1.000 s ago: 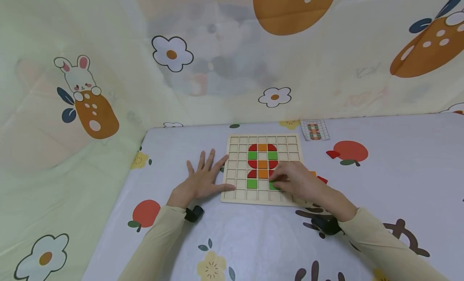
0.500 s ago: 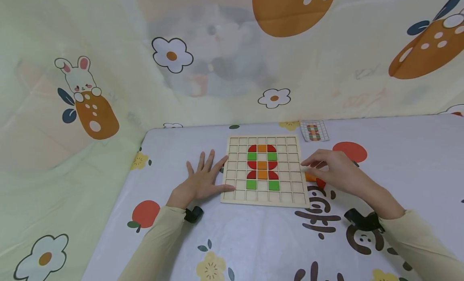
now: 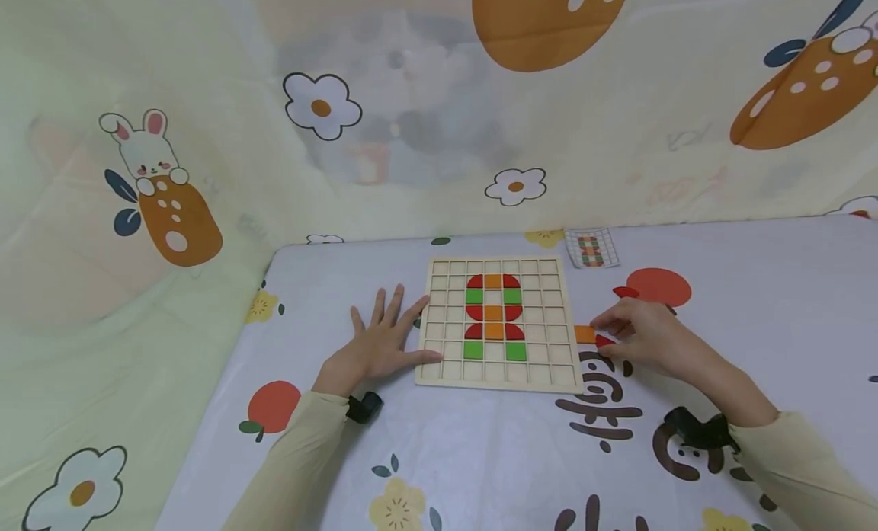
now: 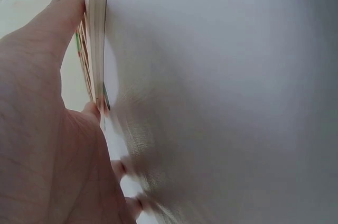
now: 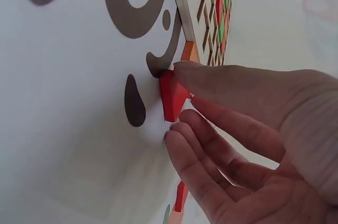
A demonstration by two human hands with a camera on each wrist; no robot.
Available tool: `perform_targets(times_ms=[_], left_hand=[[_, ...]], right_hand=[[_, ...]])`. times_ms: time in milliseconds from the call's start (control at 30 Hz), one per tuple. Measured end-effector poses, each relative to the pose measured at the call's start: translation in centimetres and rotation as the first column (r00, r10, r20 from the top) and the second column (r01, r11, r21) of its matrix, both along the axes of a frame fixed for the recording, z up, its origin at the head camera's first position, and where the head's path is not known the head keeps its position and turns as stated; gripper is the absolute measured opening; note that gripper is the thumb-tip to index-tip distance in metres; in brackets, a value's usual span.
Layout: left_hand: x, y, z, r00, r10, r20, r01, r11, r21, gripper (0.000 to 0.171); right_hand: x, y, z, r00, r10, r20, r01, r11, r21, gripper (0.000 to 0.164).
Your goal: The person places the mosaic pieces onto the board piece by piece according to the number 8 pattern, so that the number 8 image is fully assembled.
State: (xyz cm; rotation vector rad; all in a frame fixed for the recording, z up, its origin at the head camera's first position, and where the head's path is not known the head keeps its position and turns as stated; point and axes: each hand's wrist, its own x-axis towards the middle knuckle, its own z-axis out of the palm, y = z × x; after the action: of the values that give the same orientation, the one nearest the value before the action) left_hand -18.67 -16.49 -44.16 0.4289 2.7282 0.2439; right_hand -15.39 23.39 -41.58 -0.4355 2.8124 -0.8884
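Note:
My left hand [image 3: 373, 344] lies with its fingers spread, thumb and index finger at the left edge of a wooden grid board [image 3: 549, 318]. In the left wrist view the thumb [image 4: 66, 5] presses on the board's side. Red rounded tiles, orange squares and green squares [image 3: 516, 352] fill some middle cells. Just right of the board, my right hand [image 3: 648, 334] pinches a red rounded-corner tile [image 5: 169, 94] on the table between thumb and index finger. An orange tile [image 3: 584, 334] lies between that red one and the board's edge.
Behind the right hand lies another red tile [image 3: 626, 292], overlapping a printed apple [image 3: 661, 287] on the tablecloth. A small card with a gridded pattern [image 3: 593, 249] lies near the board's far right corner. A printed curtain [image 3: 425, 196] hangs along the table's back edge.
My right hand has let go of a red tile on the board, moved right off it and come down on a loose red tile. The left hand has stayed put.

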Motion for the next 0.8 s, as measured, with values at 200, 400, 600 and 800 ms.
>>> perform_targets(times_ms=[200, 400, 600, 800], left_hand=[[0.0, -0.1, -0.06, 1.0, -0.001, -0.003, 0.001, 1.0, 0.0, 0.103], [0.08, -0.04, 0.19, 1.0, -0.005, 0.007, 0.005, 1.0, 0.005, 0.103], [0.07, -0.04, 0.31, 1.0, -0.012, -0.002, 0.012, 1.0, 0.012, 0.102], [0.11, -0.02, 0.44, 1.0, -0.012, -0.004, 0.012, 1.0, 0.022, 0.102]], right_hand=[[0.1, 0.06, -0.38, 1.0, -0.02, -0.011, 0.02, 1.0, -0.007, 0.036], [0.34, 0.09, -0.24, 0.997, -0.058, 0.048, 0.059, 0.998, -0.015, 0.03], [0.54, 0.31, 0.04, 0.994, -0.066, 0.086, 0.067, 0.998, -0.012, 0.026], [0.87, 0.29, 0.07, 0.995, -0.054, 0.086, 0.058, 0.998, -0.04, 0.025]])
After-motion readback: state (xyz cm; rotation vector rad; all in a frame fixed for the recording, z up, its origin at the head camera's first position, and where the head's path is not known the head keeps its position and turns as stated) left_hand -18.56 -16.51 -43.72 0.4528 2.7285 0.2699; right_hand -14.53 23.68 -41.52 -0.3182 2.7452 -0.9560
